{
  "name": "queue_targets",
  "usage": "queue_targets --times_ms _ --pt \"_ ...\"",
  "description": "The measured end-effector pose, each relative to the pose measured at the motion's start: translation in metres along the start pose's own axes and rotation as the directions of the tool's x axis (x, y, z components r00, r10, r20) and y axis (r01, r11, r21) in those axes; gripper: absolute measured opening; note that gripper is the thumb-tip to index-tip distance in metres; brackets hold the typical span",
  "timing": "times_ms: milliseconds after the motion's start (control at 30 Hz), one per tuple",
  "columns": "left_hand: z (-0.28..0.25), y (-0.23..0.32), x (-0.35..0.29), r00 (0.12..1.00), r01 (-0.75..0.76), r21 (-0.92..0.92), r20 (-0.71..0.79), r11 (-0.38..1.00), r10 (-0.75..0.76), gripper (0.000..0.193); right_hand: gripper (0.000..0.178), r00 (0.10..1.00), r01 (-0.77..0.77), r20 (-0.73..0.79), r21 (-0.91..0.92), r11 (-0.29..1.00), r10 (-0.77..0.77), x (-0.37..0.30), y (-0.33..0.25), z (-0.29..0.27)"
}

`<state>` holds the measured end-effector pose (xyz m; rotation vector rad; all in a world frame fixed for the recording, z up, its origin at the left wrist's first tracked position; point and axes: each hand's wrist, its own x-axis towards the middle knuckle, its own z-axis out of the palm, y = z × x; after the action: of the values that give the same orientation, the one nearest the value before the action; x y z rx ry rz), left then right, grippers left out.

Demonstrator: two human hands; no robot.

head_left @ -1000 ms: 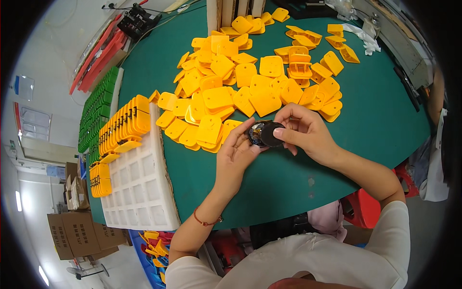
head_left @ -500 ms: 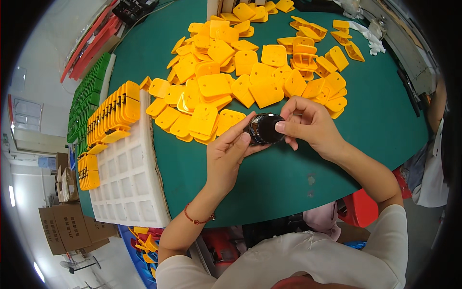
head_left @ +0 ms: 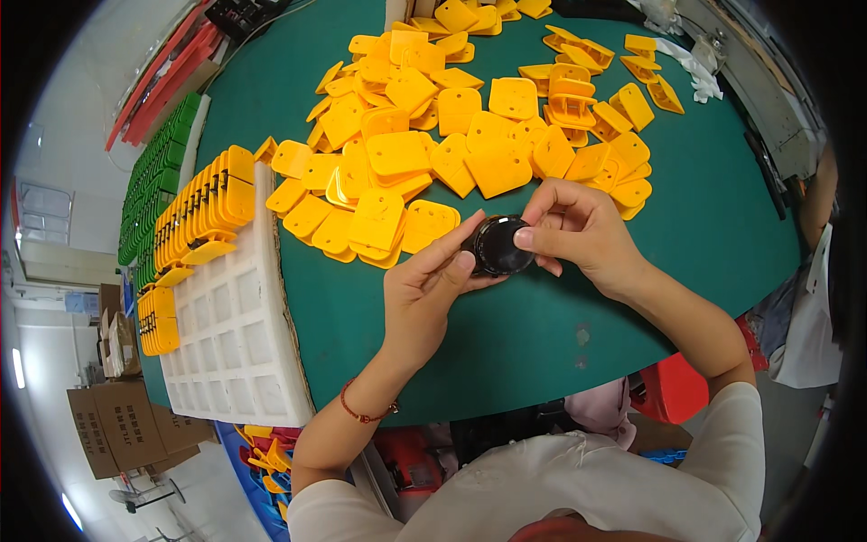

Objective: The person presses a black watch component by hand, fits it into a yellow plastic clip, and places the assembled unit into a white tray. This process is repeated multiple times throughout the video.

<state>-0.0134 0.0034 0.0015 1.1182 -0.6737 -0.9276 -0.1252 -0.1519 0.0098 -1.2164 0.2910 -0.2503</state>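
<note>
- While I look down over the white shirt, both forearms reach out across the green tabletop point(head_left: 542, 334).
- My left hand point(head_left: 424, 289) carries a red bracelet point(head_left: 361, 415) at the wrist; its fingers are stretched and pressed against the left side of a round black part point(head_left: 497, 246).
- My right hand point(head_left: 578, 230) pinches that same black part from the right, thumb on its face, fingers curled over the top.
- I see the part held just above the tabletop, between both hands, near the pile's edge.
- To my left lies a white foam tray point(head_left: 230, 334), with yellow pieces standing in its far rows.
- Beyond the hands spreads a heap of yellow plastic plates point(head_left: 424, 144).
- Farther left, green parts point(head_left: 153, 181) sit stacked.
</note>
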Motion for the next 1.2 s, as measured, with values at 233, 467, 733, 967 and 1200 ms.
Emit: queue_targets --times_ms 233,467,733,967,1200 --pt "-0.0002 -0.0003 0.0001 1.000 -0.004 0.007 0.001 1.000 0.004 0.032 0.013 1.000 0.004 -0.005 -0.011 1.000 -0.004 0.0002 0.0011 -0.0003" --pt "0.0005 0.0021 -0.0009 1.000 0.019 0.030 -0.012 0.999 -0.019 0.032 0.013 1.000 -0.013 -0.005 -0.034 0.999 0.013 -0.0002 -0.0001 0.0002" --pt "0.0005 0.0020 -0.0009 1.000 0.021 0.057 -0.021 0.998 -0.020 0.032 0.013 1.000 -0.012 -0.006 -0.030 0.999 0.012 -0.0002 0.0005 0.0003" --pt "0.0014 0.0011 -0.0008 1.000 0.014 0.064 -0.015 0.998 -0.013 0.031 0.014 1.000 0.023 -0.015 -0.071 0.997 -0.024 -0.0003 0.0039 -0.0005" --pt "0.0010 0.0001 -0.0011 1.000 0.008 0.074 0.005 0.997 -0.008 0.031 0.015 0.999 0.036 -0.021 -0.073 0.997 -0.037 -0.0011 0.0048 -0.0002"
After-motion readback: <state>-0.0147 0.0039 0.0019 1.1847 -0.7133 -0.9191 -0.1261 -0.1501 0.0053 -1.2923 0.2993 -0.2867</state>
